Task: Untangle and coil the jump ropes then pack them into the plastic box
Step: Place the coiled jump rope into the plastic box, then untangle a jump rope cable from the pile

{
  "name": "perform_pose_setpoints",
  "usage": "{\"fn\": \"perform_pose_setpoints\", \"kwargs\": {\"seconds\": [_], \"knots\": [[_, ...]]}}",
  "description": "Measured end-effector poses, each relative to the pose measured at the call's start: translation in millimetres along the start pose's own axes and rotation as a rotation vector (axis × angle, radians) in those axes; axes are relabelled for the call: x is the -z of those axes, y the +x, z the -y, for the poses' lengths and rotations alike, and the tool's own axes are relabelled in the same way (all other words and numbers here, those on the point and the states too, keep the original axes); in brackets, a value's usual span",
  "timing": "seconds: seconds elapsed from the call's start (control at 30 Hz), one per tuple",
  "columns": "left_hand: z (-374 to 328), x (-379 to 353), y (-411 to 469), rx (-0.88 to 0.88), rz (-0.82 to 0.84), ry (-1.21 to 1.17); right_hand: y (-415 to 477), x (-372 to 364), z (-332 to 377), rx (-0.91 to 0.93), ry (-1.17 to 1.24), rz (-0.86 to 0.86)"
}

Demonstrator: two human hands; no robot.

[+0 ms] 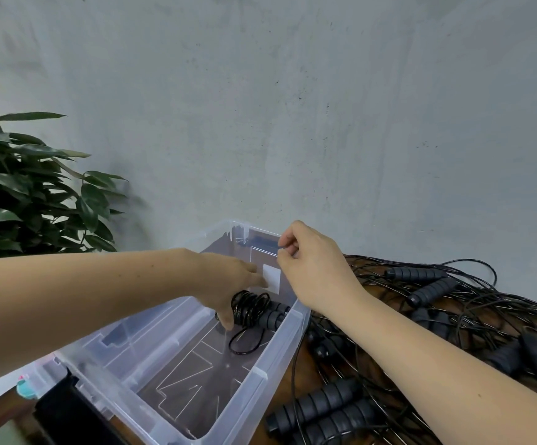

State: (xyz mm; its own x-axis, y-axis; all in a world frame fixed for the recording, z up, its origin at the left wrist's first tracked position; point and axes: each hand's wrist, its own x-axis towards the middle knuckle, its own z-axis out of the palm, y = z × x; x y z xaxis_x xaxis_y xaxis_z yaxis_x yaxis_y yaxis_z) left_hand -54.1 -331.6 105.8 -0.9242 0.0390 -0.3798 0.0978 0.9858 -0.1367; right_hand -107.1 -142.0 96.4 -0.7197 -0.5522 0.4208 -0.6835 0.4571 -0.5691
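Note:
A clear plastic box [262,375] stands on the wooden table in the lower middle. My left hand [228,281] reaches down into it and grips a coiled black jump rope [254,308] with its foam handles bundled, close to the box's right wall. A loose loop of that rope [244,343] lies on the box floor. My right hand [315,268] hovers over the box's far right rim with fingers curled and thumb against forefinger; I see nothing clearly held. A tangled heap of black jump ropes [427,319] covers the table to the right.
Several black foam handles [321,409] lie at the near right of the box. A leafy plant [29,187] stands at the left. A black object [68,412] sits against the box's near left corner. A grey wall [293,107] rises right behind the table.

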Motion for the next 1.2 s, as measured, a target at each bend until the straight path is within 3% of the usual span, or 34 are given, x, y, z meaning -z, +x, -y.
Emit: {"fn": "perform_pose_setpoints", "kwargs": {"seconds": [0.43, 0.7, 0.9, 1.2], "knots": [[-17.5, 7.3, -10.3, -0.04, -0.022, 0.011, -19.4, 14.7, 2.4, 0.047, 0.038, -0.175], [-42.8, 84.8, -57.2, -0.121, -0.464, -0.125, -63.0, 69.5, -17.5, -0.007, 0.036, -0.179], [-91.4, 119.5, -87.2, -0.203, -0.629, -0.265, -121.0, 124.1, -32.4, -0.083, 0.016, -0.188], [-199.8, 95.6, -82.4, -0.349, -0.506, -0.313, -211.9, 184.3, -67.7, -0.23, -0.077, -0.191]]}}
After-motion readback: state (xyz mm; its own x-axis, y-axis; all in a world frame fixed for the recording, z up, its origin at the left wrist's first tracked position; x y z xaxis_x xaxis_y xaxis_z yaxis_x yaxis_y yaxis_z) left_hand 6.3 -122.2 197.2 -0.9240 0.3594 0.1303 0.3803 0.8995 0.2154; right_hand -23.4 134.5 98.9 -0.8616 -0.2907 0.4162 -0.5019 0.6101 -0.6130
